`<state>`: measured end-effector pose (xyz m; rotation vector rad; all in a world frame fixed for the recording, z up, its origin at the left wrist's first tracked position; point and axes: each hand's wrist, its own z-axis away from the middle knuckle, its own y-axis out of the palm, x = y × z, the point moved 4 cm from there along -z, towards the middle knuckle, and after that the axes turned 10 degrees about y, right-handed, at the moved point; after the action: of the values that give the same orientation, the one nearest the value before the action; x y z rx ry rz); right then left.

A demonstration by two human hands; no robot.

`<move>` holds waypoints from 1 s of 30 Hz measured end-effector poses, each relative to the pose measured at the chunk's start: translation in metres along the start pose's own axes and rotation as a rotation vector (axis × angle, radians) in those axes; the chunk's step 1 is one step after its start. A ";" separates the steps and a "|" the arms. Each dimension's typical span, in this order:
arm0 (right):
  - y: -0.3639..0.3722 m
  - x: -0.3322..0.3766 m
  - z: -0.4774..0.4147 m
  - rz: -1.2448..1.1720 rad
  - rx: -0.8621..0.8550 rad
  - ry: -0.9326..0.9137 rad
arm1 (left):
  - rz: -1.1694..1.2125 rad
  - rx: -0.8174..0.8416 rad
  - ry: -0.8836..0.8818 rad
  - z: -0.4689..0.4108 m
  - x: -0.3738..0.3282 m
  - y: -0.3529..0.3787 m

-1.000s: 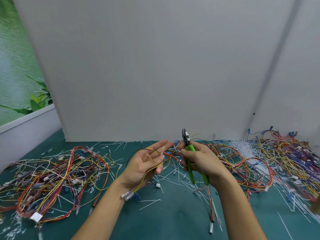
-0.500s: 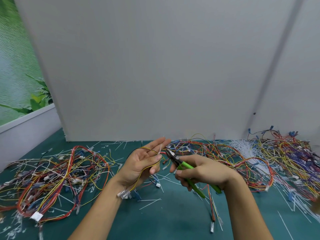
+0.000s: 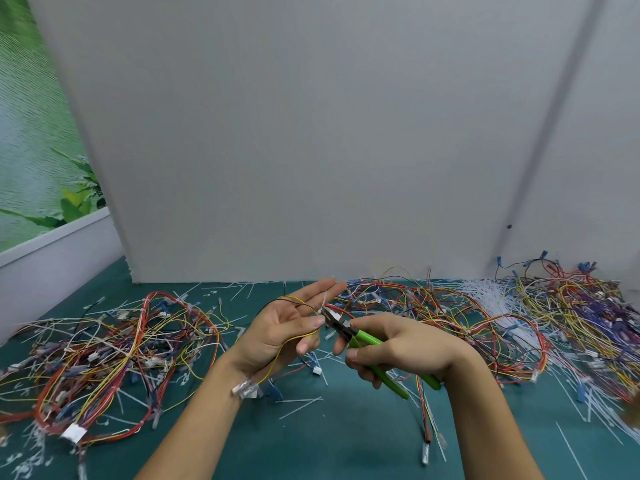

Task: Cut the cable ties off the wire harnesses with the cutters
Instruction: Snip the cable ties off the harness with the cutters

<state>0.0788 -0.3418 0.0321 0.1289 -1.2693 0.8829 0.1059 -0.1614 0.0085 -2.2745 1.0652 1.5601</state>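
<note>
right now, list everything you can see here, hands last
cutters: one, green handles, in the right hand, tip at the held harness
held harness: one, yellow and black wires, across the left palm
harness piles: three, mixed red, yellow, blue; left, behind the hands, far right
cut ties: many, white, strewn over the mat
mat: one, teal, under everything
board: one, pale grey, upright behind
mural: one, green leaves, far left
left hand: holds the held harness
right hand: grips the cutters
</note>
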 end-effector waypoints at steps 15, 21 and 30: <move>0.002 -0.001 -0.002 0.021 0.014 -0.012 | 0.021 -0.009 -0.034 0.002 0.000 0.005; 0.002 0.001 0.001 0.052 0.000 -0.022 | 0.040 0.057 -0.073 0.003 0.005 0.007; 0.002 0.000 -0.001 0.072 -0.032 -0.024 | 0.055 0.100 -0.094 0.002 0.009 0.007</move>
<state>0.0785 -0.3401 0.0312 0.0687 -1.3166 0.9247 0.1016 -0.1692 0.0013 -2.1021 1.1629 1.5797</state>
